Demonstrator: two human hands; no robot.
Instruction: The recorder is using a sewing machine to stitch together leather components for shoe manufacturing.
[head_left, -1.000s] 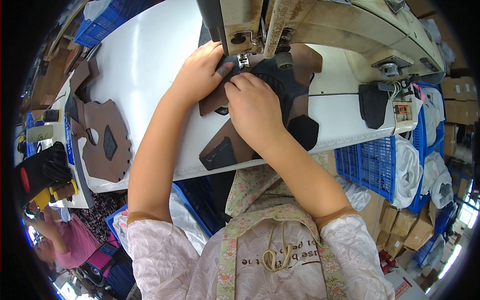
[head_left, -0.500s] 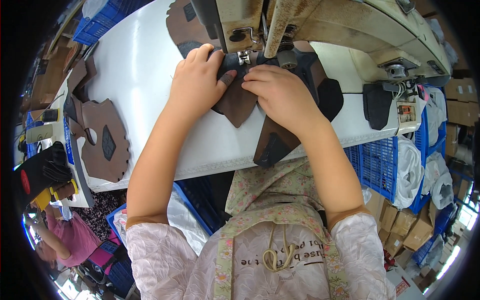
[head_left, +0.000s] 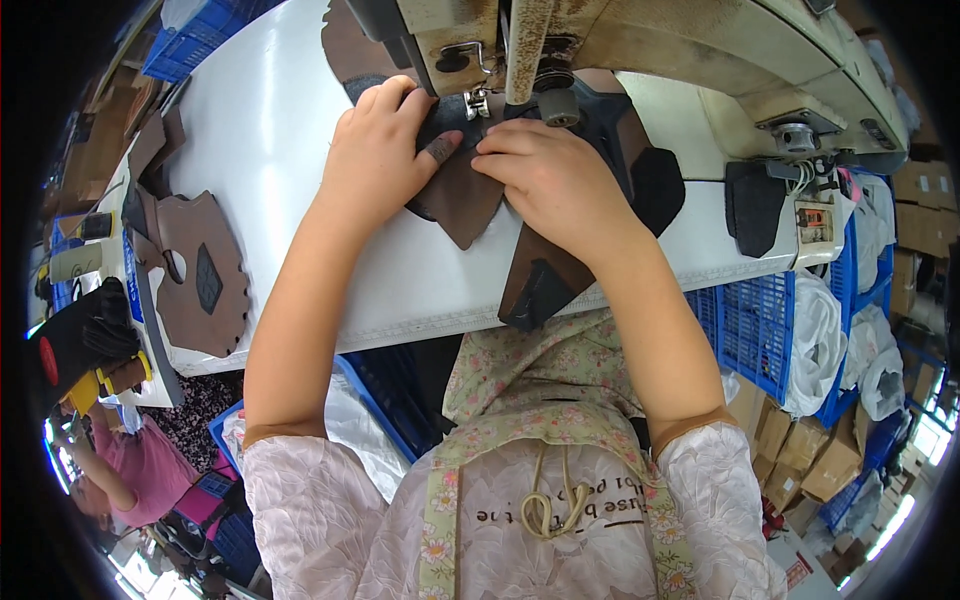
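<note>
A brown leather piece with black lining (head_left: 468, 212) lies under the presser foot (head_left: 476, 103) of a sewing machine (head_left: 640, 60). My left hand (head_left: 372, 155) presses on it left of the foot, fingers curled over the edge, thumb pointing in toward the middle; the thumb carries a grey wrap. Close to the foot on the right, my right hand (head_left: 555, 180) pinches the leather with its fingers together. Its fingertips nearly meet my left thumb. From under my right hand, a brown flap with a black patch (head_left: 540, 290) hangs over the table's front edge. The fingers hide part of the work.
Brown cut leather pieces (head_left: 200, 270) lie at the table's left end. A black piece (head_left: 753, 210) rests at the right. Blue crates (head_left: 755, 335) with white bags stand beyond the right edge. Another person in pink (head_left: 150, 470) is at lower left.
The view has shifted slightly, moving the machine and table a little to the left and up. Both hands and the leather keep nearly the same place by the presser foot.
</note>
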